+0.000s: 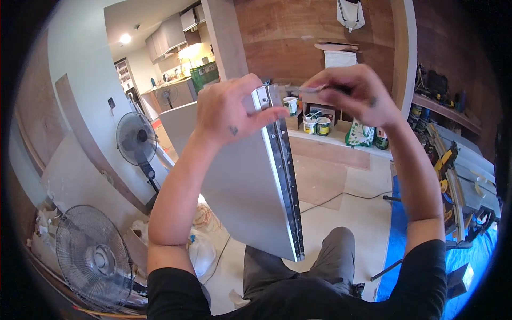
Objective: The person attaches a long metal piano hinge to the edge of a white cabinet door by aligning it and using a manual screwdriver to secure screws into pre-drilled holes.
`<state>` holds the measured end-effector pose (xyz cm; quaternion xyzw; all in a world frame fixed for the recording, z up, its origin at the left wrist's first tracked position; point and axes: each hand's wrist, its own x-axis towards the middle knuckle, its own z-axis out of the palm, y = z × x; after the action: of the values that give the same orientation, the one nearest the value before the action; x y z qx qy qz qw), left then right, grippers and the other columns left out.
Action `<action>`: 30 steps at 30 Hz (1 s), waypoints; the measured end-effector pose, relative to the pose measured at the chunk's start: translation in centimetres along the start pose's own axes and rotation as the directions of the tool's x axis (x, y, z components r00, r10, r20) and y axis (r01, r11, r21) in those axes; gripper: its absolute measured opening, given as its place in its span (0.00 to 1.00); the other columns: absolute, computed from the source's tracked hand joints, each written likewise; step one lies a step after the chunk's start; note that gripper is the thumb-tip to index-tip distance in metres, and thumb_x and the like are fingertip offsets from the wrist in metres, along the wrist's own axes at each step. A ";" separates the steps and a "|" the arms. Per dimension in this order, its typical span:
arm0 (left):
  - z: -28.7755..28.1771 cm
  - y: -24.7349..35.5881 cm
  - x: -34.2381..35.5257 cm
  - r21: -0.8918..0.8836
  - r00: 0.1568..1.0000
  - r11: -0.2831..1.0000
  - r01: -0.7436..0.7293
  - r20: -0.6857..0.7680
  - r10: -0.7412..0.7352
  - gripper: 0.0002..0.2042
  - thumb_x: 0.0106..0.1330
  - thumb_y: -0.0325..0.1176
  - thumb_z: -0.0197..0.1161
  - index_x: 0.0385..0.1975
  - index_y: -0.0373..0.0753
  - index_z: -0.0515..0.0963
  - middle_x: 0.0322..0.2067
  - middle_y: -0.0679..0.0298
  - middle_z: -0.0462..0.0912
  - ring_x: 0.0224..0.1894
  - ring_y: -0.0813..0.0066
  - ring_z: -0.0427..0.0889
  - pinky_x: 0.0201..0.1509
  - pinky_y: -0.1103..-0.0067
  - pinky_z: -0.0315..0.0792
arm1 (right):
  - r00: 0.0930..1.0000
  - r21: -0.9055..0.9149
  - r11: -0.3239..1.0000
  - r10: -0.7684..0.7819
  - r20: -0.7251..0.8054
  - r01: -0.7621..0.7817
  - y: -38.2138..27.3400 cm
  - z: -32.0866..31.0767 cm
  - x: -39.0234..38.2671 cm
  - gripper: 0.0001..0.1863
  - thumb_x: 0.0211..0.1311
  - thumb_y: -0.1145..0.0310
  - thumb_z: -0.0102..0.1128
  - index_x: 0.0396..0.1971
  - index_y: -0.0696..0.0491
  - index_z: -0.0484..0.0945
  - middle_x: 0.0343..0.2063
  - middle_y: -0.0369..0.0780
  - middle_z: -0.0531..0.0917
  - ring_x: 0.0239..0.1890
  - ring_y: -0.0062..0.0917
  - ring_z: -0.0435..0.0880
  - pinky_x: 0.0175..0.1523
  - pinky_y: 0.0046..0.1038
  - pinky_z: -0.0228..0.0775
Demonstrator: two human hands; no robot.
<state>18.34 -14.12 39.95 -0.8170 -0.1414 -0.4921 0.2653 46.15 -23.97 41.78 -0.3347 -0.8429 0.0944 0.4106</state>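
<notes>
A flat grey panel (234, 181) stands tilted on edge in front of me, its lower end between my legs. Along its near edge runs a long metal hinge strip (286, 178) dotted with holes or screws. My left hand (229, 109) is closed over the panel's top corner, thumb stretched across the strip. To the right, at the same height, my right hand (354, 96) grips a screwdriver (306, 89), its thin shaft pointing left to the top of the strip. Motion blurs the tool and its tip.
Two fans (96, 258) stand at the left. Paint cans (322, 126) line a low ledge ahead, and a black cable (341, 194) crosses the floor. A metal stand with tools (453, 176) is at the right, over blue sheeting (397, 234).
</notes>
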 end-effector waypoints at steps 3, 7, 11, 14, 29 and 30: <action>-0.6 0.7 -0.1 -0.030 1.000 0.999 0.014 -0.016 -0.015 0.34 0.45 0.70 0.78 0.28 0.41 0.79 0.20 0.60 0.80 0.24 0.56 0.84 0.29 0.68 0.76 | 0.945 -0.009 0.994 -0.104 -0.309 0.106 0.3 0.2 -0.8 0.12 0.76 0.67 0.61 0.52 0.56 0.82 0.35 0.34 0.83 0.40 0.15 0.79 0.46 0.23 0.74; -0.7 1.2 -0.1 -0.069 0.999 0.997 0.045 0.028 -0.043 0.38 0.37 0.72 0.80 0.30 0.40 0.80 0.23 0.60 0.83 0.27 0.55 0.86 0.33 0.67 0.78 | 0.957 0.303 0.952 0.041 -0.286 0.050 1.1 5.6 1.7 0.10 0.79 0.64 0.59 0.46 0.56 0.74 0.31 0.31 0.74 0.36 0.15 0.72 0.42 0.23 0.70; -0.9 1.4 0.0 -0.037 0.992 0.996 0.076 0.106 -0.072 0.38 0.35 0.69 0.83 0.34 0.41 0.81 0.25 0.60 0.84 0.29 0.56 0.87 0.37 0.68 0.80 | 0.981 0.090 0.996 -0.005 -0.195 0.023 0.4 7.0 3.1 0.13 0.77 0.62 0.61 0.39 0.58 0.80 0.29 0.37 0.82 0.34 0.15 0.75 0.37 0.26 0.68; -0.8 1.6 0.1 -0.042 0.997 0.998 0.054 0.060 -0.051 0.38 0.36 0.72 0.80 0.29 0.40 0.80 0.23 0.60 0.83 0.28 0.55 0.86 0.35 0.67 0.79 | 0.985 0.125 0.989 -0.061 -0.163 0.082 0.3 6.7 3.2 0.13 0.76 0.62 0.62 0.37 0.59 0.81 0.29 0.37 0.83 0.33 0.15 0.75 0.38 0.26 0.68; 0.3 0.9 1.4 -0.124 0.995 0.990 -0.072 0.054 0.079 0.32 0.56 0.67 0.73 0.24 0.39 0.73 0.17 0.59 0.77 0.22 0.53 0.82 0.26 0.66 0.74 | 0.989 0.367 0.919 -0.140 -0.039 0.145 0.4 4.7 1.9 0.10 0.74 0.66 0.65 0.36 0.57 0.80 0.29 0.31 0.78 0.35 0.13 0.72 0.42 0.23 0.67; 0.1 1.3 1.7 -0.146 0.995 0.986 -0.086 0.043 0.093 0.30 0.60 0.65 0.71 0.25 0.39 0.74 0.19 0.58 0.78 0.22 0.53 0.82 0.26 0.66 0.75 | 0.979 0.189 0.962 -0.181 -0.092 0.195 0.7 4.0 1.3 0.10 0.73 0.65 0.65 0.36 0.57 0.81 0.29 0.31 0.79 0.35 0.14 0.73 0.41 0.24 0.68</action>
<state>19.83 -15.18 41.00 -0.8516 -0.0752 -0.4681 0.2238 42.86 -22.20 39.68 -0.2141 -0.8417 0.1254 0.4795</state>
